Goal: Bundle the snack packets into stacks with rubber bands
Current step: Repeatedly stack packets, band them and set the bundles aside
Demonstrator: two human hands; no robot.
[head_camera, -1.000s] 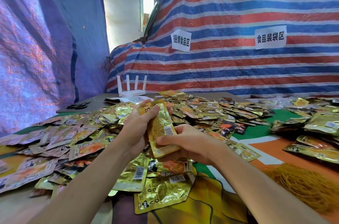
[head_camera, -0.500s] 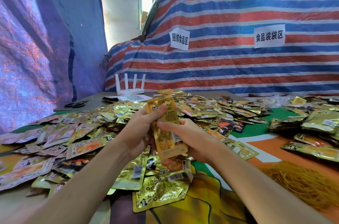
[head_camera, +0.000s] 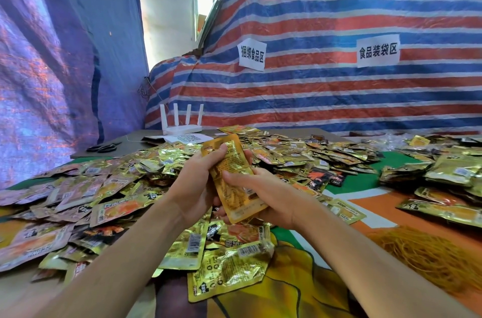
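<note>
A small stack of gold snack packets (head_camera: 234, 174) stands upright between both hands above the table. My left hand (head_camera: 194, 187) grips its left side, thumb across the top front. My right hand (head_camera: 266, 191) holds the lower right side, thumb pressed on the front face. Loose gold and orange packets (head_camera: 117, 187) cover the table all around. A heap of yellow rubber bands (head_camera: 430, 255) lies at the right front, apart from both hands.
More packets (head_camera: 448, 174) are piled at the far right. A white router (head_camera: 182, 125), a printed sheet (head_camera: 190, 138) and black scissors (head_camera: 103, 147) sit at the back left. Striped tarpaulin with two paper signs (head_camera: 252, 54) walls the table.
The stack has been turned more upright and lifted slightly. My right thumb has moved from under the packets onto the front face.
</note>
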